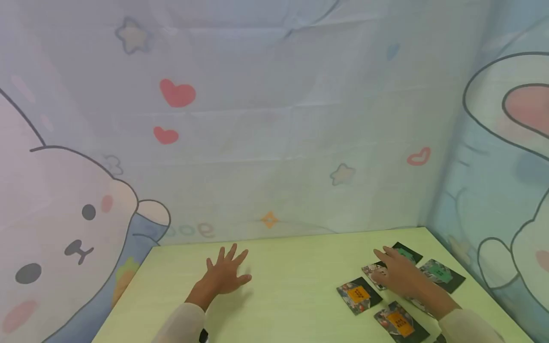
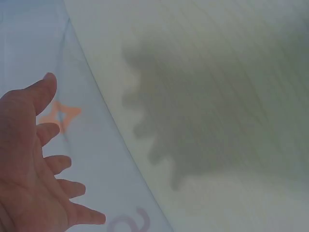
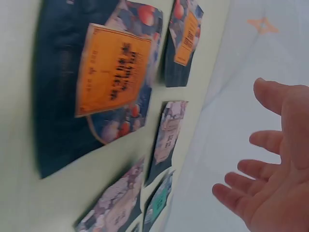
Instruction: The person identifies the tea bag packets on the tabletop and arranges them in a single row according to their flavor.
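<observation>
My left hand [image 1: 224, 276] hovers over the left part of the pale table, fingers spread, holding nothing; the left wrist view shows its shadow on the tabletop. On the right, my right hand [image 1: 396, 274] is held above a group of flat dark packets, its fingers extended and its palm bare in the right wrist view. Nearest it lies a packet with a pinkish label [image 3: 167, 140], partly hidden by the hand in the head view. Two packets carry orange labels, one packet [image 1: 359, 295] and another packet [image 1: 401, 322] nearer the front. Green-labelled packets [image 1: 450, 276] lie toward the right edge.
The pale yellow-green table [image 1: 291, 286] ends against a fabric backdrop [image 1: 266, 119] printed with hearts, stars and cartoon animals. That cloth also stands along the table's right side. Another packet is partly cut off at the bottom, near the right sleeve [image 1: 469, 326].
</observation>
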Motion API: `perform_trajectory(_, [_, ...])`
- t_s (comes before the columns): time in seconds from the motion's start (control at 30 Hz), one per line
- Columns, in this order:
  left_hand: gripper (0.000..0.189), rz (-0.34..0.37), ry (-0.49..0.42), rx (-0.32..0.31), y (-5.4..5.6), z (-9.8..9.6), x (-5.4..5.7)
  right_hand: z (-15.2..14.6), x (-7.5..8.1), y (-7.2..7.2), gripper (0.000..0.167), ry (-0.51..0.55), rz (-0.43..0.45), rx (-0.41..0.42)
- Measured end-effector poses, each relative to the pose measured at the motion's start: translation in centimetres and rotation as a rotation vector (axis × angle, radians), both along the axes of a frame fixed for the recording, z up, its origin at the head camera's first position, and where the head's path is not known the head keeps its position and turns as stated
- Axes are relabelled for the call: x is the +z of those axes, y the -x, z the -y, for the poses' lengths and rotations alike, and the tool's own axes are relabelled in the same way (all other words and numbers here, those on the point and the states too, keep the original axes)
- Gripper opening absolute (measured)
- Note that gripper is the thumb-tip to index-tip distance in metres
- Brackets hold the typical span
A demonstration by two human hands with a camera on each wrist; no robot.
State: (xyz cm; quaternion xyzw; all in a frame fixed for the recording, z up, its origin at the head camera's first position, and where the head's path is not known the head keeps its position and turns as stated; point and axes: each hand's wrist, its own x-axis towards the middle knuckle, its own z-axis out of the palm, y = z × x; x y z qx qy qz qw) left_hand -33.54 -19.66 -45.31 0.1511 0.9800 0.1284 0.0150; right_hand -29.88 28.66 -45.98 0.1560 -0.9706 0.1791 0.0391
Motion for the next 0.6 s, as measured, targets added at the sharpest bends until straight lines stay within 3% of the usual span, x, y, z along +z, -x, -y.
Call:
perform_trajectory(0.17, [0.069, 0.003, -0.053, -0.096, -0.1, -2.4, 0.4, -0.4, -0.5, -1.0, 0.060, 0.008, 0.012, 0.055])
perform_trajectory(0.3, [0.068, -0.005, -0.072, -0.209, 0.0, -4.3, 0.6, -1.0, -1.1, -1.9, 0.062, 0.056, 0.098, 0.081])
perform_trajectory(0.43, [0.062, -0.017, -0.022, -0.291, 0.4, -6.3, 0.4, -1.2, -1.7, -2.9, 0.063, 0.096, 0.172, 0.065])
perform_trajectory(0.6, [0.052, -0.059, 0.038, -0.387, 0.5, -9.2, 0.0, -1.6, -2.7, -4.3, 0.062, 0.089, 0.151, 0.135])
